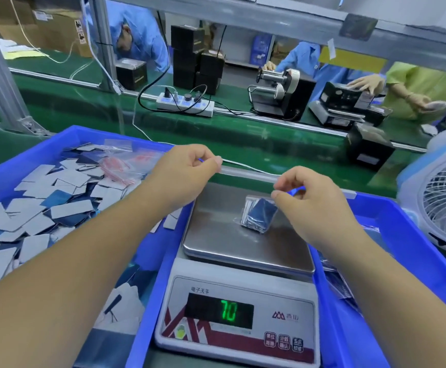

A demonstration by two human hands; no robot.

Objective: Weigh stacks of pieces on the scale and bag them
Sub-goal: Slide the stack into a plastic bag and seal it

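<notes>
Scale [243, 261]: reads 70; pan sits at centre, so the load is checked in place.
Bagged stack [259, 215]: on pan, 2 o'clock.
Right hand [304, 197]: pinching the bag top, likely sealing it.
Left hand [187, 168]: fingers curled, 10 o'clock; what it pinches, cannot tell.
Loose pieces [44, 208]: left bin, 9 o'clock, within reach.

The scale [239, 301] button labels are too small; the fan [441, 197] is edge-cropped.
</notes>
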